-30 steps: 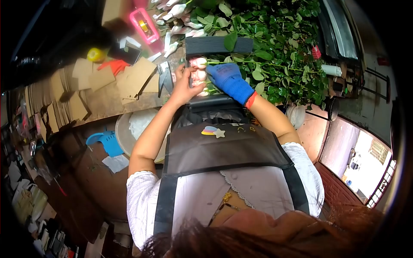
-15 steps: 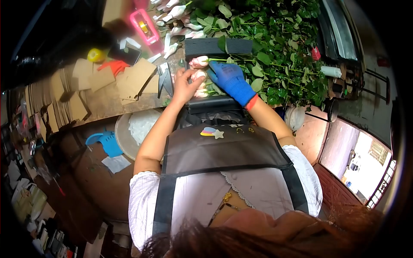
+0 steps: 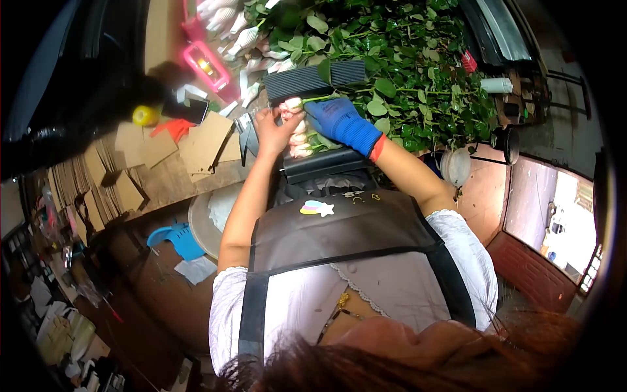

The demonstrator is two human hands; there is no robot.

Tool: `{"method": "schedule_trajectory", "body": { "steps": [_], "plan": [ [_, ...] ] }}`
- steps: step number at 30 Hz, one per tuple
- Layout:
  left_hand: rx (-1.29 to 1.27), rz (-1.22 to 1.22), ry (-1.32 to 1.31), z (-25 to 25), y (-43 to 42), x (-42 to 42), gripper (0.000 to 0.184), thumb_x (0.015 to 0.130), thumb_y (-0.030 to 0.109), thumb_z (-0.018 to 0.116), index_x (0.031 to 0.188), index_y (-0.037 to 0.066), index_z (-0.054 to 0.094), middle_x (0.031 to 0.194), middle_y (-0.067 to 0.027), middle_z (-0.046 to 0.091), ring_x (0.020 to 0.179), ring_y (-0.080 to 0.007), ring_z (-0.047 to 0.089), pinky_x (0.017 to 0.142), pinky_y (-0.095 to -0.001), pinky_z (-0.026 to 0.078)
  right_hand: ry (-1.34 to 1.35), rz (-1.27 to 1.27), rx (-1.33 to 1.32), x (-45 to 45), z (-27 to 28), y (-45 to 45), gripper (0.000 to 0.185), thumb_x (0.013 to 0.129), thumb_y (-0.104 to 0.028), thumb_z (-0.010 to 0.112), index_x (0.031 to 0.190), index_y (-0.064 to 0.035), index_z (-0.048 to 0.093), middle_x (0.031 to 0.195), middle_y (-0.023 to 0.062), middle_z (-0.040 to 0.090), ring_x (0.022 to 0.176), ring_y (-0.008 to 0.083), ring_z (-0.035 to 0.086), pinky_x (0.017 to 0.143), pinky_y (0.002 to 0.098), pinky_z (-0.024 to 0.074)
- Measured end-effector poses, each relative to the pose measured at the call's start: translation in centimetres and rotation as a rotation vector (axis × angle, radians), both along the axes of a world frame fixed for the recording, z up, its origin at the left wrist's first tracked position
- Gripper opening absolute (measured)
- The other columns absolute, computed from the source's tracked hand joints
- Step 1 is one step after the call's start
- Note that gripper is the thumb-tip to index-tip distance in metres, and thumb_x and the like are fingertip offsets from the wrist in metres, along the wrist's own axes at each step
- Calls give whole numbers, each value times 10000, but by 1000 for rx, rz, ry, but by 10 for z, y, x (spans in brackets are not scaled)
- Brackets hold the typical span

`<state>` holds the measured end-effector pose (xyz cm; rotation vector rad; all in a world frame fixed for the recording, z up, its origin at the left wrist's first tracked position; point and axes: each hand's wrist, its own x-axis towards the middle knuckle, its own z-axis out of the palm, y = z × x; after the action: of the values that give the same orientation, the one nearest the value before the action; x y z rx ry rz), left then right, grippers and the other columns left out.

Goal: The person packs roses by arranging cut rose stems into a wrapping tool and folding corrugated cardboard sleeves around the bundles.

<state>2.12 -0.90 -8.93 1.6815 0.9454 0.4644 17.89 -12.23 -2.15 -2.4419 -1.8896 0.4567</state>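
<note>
Pink roses (image 3: 298,138) lie between the hands: the left hand (image 3: 274,130), fingers bent, touches the blooms; the blue-gloved right hand (image 3: 339,121) angles inward over the stems. Neither grip's closure is clear.

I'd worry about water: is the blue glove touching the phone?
Apart: in the head view, the bare hand and table lie between the blue glove and the phone.

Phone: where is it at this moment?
In the head view, upper left, the phone lies on the table, right of the yellow ball and above the orange cloth.
</note>
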Motion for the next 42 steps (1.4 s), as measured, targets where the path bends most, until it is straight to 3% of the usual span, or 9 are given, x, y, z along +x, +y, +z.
{"method": "schedule_trajectory", "body": {
  "steps": [5,13,18,21,29,31,34,39,42],
  "plan": [
    [76,-2,-47,-3,-2,0,495,675,335,913,946,-20,698,1098,-144,511,1047,-283,496,913,-362,437,379,-293,216,-11,56,-13,335,896,-407,631,1112,-152,648,939,142,716,873,329,702,746,443,551],
    [199,-56,-29,0,-3,-7,443,683,300,909,920,-3,691,1074,-130,514,1052,-282,487,898,-374,425,23,-271,212,-16,16,11,359,906,-450,615,1087,-143,657,918,104,722,862,316,703,677,442,534],
    [223,-86,-27,0,-1,-8,440,680,293,901,904,-10,674,1062,-140,509,1055,-300,486,908,-387,427,-62,-176,-77,-27,29,37,196,853,-220,654,1013,-121,711,990,107,743,915,305,725,751,441,574],
    [228,-112,49,6,0,-10,453,690,311,891,909,-20,673,1087,-152,513,1075,-312,483,931,-394,424,-90,-62,-32,-22,24,39,104,857,-198,626,917,-115,648,789,85,675,791,278,695,626,417,522],
    [318,-142,42,-12,5,-12,379,702,260,834,956,1,721,1057,-169,549,1011,-334,534,894,-419,442,-199,-8,75,-37,6,28,152,891,-267,591,928,-160,693,962,60,671,915,240,672,739,422,491],
    [344,-131,17,-12,6,-11,367,704,260,836,933,-2,718,1007,-162,551,966,-333,552,869,-423,444,-174,-8,91,-32,12,25,166,878,-280,619,953,-160,706,960,85,658,903,275,666,748,432,495],
    [348,-144,6,-20,7,-12,367,750,252,838,967,-4,691,1017,-155,557,968,-303,545,887,-399,443,379,-49,630,-19,34,-15,280,885,-255,659,1121,-105,669,978,124,666,875,346,649,758,434,516],
    [257,-108,-11,-1,0,-10,298,784,208,830,924,2,665,1002,-135,577,972,-272,558,900,-360,447,461,-447,-154,3,120,-128,455,930,-539,556,937,-116,724,804,166,668,763,342,671,715,439,527],
    [237,-118,-17,-2,1,-9,350,762,258,847,906,0,659,986,-136,563,937,-281,567,860,-361,461,381,-310,-376,-3,69,-186,552,944,-610,492,919,-113,730,878,175,705,790,364,680,730,453,533]
  ]
}}
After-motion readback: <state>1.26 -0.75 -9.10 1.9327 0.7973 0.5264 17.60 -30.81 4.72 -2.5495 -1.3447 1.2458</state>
